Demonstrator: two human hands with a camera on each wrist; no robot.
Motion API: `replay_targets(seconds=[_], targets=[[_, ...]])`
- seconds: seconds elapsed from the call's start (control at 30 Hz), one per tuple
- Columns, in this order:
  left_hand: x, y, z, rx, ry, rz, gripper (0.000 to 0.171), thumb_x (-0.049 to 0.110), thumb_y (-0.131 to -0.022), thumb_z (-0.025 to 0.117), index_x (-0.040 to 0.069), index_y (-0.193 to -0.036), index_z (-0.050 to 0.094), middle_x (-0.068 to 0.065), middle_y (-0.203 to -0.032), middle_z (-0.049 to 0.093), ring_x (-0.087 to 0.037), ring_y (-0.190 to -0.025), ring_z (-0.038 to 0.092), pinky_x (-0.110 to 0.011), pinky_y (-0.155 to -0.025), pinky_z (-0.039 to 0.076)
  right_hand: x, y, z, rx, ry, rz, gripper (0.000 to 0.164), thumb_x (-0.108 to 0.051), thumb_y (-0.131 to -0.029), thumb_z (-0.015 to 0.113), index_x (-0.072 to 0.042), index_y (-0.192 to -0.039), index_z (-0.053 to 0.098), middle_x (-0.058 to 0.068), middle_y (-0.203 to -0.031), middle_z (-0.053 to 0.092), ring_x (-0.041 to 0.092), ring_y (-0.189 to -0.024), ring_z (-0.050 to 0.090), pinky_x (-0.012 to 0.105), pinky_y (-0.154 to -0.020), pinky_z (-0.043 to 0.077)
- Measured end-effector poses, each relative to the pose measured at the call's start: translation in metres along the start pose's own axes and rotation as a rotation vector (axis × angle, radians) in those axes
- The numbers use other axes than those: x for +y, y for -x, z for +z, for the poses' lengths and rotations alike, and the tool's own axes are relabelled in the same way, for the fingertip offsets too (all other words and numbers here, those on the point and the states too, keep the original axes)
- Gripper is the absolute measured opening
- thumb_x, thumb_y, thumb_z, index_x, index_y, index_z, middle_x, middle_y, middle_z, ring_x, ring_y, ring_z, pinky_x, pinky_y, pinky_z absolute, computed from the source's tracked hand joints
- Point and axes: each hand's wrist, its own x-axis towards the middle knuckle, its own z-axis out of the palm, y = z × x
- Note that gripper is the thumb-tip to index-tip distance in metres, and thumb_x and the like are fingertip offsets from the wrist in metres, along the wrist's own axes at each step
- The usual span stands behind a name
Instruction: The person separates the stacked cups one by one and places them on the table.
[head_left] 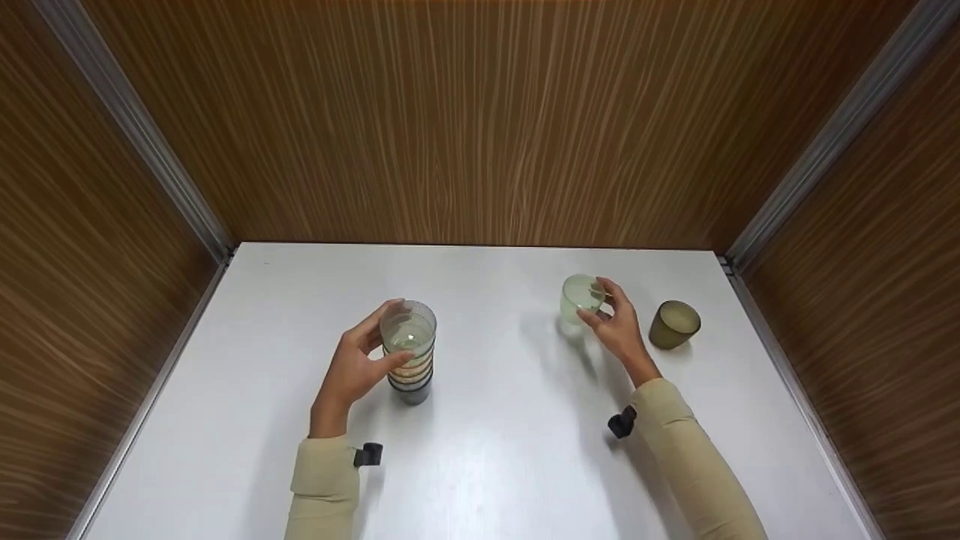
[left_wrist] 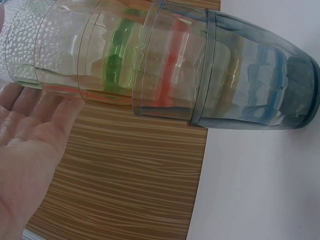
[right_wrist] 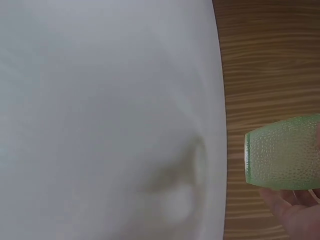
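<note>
My left hand [head_left: 358, 369] grips the upper part of a tall stack of nested see-through tumblers [head_left: 412, 375], thumb on the near side and fingers around the far side. In the left wrist view, the stack's lowest tumbler [left_wrist: 260, 75] is smoky blue; bands of red, green and orange show above it, and a pebbled clear tumbler [left_wrist: 20, 45] is at the top. To the right, my right hand [head_left: 619, 328] holds a pale green tumbler [head_left: 576, 301] upright between thumb and fingers. Its shadow falls apart from it on the table. The right wrist view shows its pebbled wall [right_wrist: 280, 155].
An olive-brown cup [head_left: 667, 330] stands upright on the white table [head_left: 480, 435], just right of my right hand. Wood-grain panels [head_left: 480, 135] enclose the back and both sides, with metal strips [head_left: 165, 157] along the corners.
</note>
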Motion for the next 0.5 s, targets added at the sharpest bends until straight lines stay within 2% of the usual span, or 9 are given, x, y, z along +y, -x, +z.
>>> replay_targets(seconds=[0.5], targets=[[0.000,0.003,-0.002,0.001,0.001,0.002,0.078,0.011,-0.084,0.085,0.010,-0.154,0.049,-0.010,-0.154,0.055,-0.032,-0.141,0.055,-0.044,-0.117,0.048,0.025,-0.013,-0.009,0.040,0.051,0.098,0.072,0.002,-0.094,0.069,0.005,-0.156,0.032,0.028,-0.155,0.039,0.044,-0.145,0.040,0.055,-0.122,0.041]])
